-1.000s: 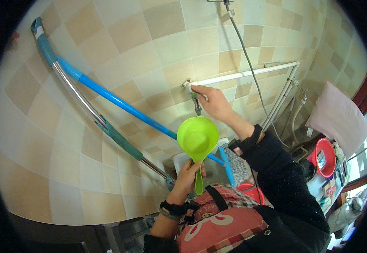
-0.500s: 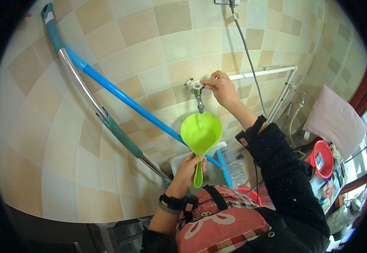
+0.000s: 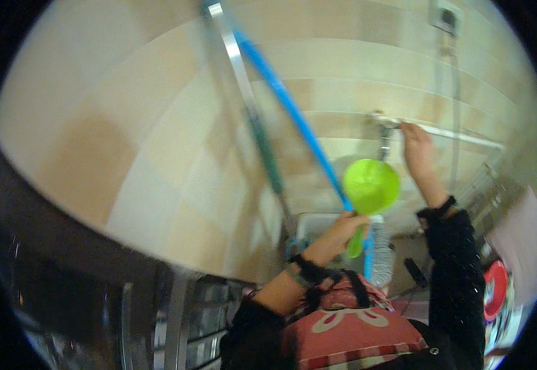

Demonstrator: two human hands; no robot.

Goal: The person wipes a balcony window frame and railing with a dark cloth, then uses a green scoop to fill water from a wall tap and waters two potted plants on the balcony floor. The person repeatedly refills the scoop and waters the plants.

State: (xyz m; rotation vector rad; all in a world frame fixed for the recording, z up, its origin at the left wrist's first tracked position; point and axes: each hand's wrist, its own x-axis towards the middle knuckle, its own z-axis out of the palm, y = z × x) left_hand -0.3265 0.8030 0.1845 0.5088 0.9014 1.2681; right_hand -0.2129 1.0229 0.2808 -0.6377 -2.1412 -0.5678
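Observation:
A bright green water scoop (image 3: 372, 185) is held by its handle in my left hand (image 3: 345, 228), whose fingers are wrapped round it. Its round bowl sits right under the spout of a metal wall tap (image 3: 385, 145). Blur hides whether water runs into the bowl. Up at the tap, my right hand (image 3: 418, 148) has its fingers closed together on the handle at the tap's right side. The fingertips there are smeared and partly merge with the tap.
A blue pole (image 3: 296, 111) and a metal pole with a green grip (image 3: 262, 145) lean on the tiled wall at left. Below are a white basin (image 3: 308, 217) and a grey mop head (image 3: 382, 256). A red basin (image 3: 495, 290) and a pink cushion (image 3: 518, 240) stand at right.
The view has swung left and blurred, so the tap, scoop and both hands appear further right. My left hand still holds the scoop under the tap; my right hand stays at the tap handle.

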